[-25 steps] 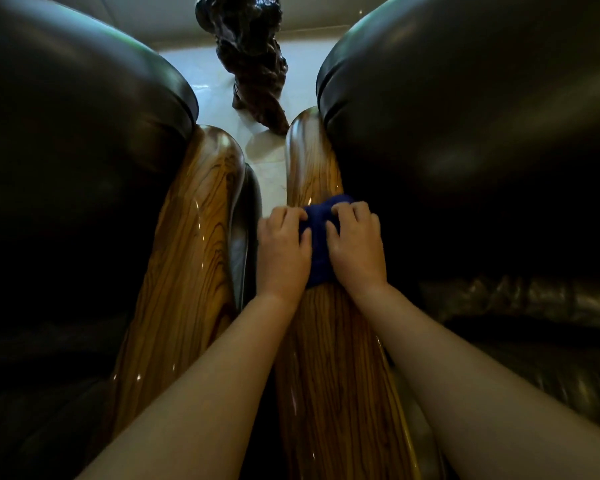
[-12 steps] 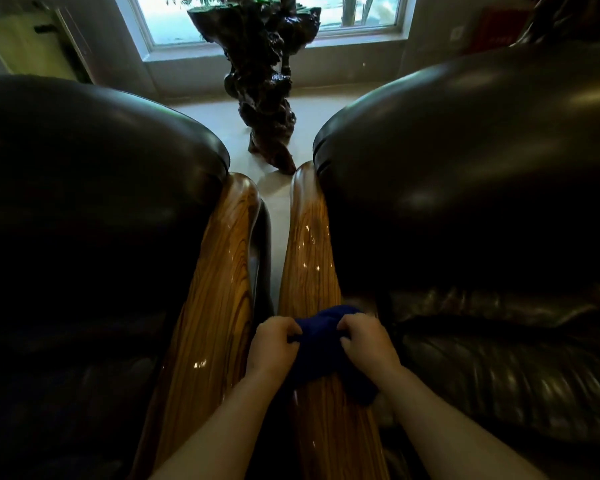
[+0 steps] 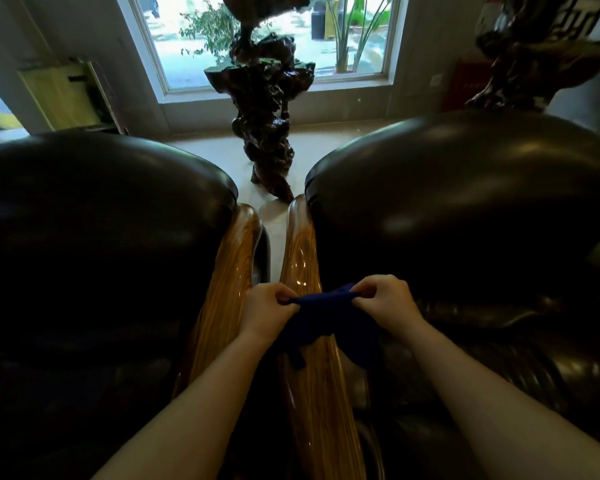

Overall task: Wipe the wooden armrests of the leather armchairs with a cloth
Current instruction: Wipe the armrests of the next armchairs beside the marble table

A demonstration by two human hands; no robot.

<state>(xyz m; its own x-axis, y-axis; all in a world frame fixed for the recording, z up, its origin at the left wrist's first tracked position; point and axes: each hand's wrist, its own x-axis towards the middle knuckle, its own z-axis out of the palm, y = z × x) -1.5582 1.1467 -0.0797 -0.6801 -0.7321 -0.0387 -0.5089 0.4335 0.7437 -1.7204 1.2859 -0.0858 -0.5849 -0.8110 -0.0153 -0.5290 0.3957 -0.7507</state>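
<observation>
Head view, hands: left hand [image 3: 269, 308] and right hand [image 3: 388, 303] each pinch an end of the dark blue cloth [image 3: 321, 318], fingers closed on it.
Cloth: stretched between the hands over the glossy striped wooden right armrest [image 3: 314, 393].
Beside: matching wooden left armrest [image 3: 226, 292], between two black leather armchairs [image 3: 465, 209].
Beyond: dark gnarled root carving [image 3: 264, 109] before a white-framed window [image 3: 174, 46].

Left armchair [image 3: 94, 237]: set left of the right armchair [image 3: 465, 216], a narrow gap between.
Armrests: left armrest [image 3: 226, 289] and right armrest [image 3: 312, 393] flank the gap.
Cloth [image 3: 326, 320]: held over the right armrest, between left hand [image 3: 267, 308] and right hand [image 3: 388, 299].
Carved stand [image 3: 264, 126]: placed beyond the gap, before the window [image 3: 187, 39].
</observation>
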